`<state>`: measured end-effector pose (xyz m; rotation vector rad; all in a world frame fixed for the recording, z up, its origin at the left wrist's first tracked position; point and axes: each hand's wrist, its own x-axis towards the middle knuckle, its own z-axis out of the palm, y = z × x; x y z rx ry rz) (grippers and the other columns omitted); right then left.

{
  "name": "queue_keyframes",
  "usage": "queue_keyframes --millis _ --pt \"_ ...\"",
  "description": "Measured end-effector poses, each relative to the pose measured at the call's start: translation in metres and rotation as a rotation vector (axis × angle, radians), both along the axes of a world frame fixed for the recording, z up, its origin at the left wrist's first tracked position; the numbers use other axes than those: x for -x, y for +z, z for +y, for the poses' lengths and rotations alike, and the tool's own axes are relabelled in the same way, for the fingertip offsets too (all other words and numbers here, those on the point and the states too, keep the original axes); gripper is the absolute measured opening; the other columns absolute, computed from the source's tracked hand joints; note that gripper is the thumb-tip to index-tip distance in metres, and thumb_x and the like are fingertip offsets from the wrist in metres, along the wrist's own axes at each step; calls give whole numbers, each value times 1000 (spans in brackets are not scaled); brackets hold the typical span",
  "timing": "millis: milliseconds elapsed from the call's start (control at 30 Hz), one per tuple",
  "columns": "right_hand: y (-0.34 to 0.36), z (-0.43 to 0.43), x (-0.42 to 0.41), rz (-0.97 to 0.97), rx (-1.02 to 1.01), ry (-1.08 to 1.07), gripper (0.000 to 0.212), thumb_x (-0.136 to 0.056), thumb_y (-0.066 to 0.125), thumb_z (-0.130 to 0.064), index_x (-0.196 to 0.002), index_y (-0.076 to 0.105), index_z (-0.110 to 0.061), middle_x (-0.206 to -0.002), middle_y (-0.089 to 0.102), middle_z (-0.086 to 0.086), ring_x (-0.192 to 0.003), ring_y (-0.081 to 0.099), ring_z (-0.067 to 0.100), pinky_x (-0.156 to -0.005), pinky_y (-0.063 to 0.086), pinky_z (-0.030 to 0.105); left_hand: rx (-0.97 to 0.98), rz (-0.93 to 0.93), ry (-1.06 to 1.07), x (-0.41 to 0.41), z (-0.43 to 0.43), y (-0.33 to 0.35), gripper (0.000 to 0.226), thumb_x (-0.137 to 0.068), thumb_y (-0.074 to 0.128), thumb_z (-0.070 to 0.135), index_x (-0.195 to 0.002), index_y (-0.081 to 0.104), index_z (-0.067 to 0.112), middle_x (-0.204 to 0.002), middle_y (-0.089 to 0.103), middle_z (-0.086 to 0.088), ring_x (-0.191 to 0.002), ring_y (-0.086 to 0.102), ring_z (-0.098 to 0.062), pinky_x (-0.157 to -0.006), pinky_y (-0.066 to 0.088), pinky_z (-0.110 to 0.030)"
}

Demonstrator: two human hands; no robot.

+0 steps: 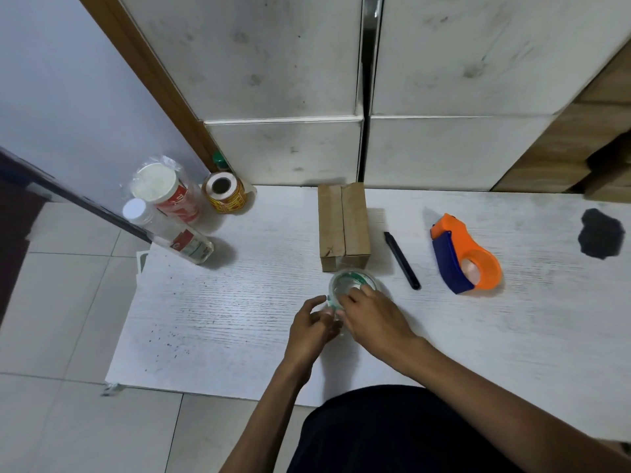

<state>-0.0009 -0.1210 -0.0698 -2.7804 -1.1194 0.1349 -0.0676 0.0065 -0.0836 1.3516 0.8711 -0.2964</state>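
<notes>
A roll of clear tape with a green-printed core lies on the white board, just in front of a small brown cardboard box. My right hand grips the roll from the near right, fingers curled over its rim. My left hand sits at the roll's near left edge, fingertips pinching at the tape there. Both hands hide the near part of the roll.
A black pen and an orange and blue tape dispenser lie to the right of the box. At back left stand a clear bottle, a red and white cup stack in plastic and a yellow label roll. White cartons rise behind.
</notes>
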Motion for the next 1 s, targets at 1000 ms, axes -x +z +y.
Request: queue_keyframes --millis 1000 --pt "24 -16 -101 -67 -293 30 18 -83 71 -30 -88 80 -17 -100 75 1 -94 64 27 -58 58 36 -1254 -828 -552 -89 44 11 19 -89 70 23 -105 81 23 -111 77 5 -106 67 -23 -62 59 -38"
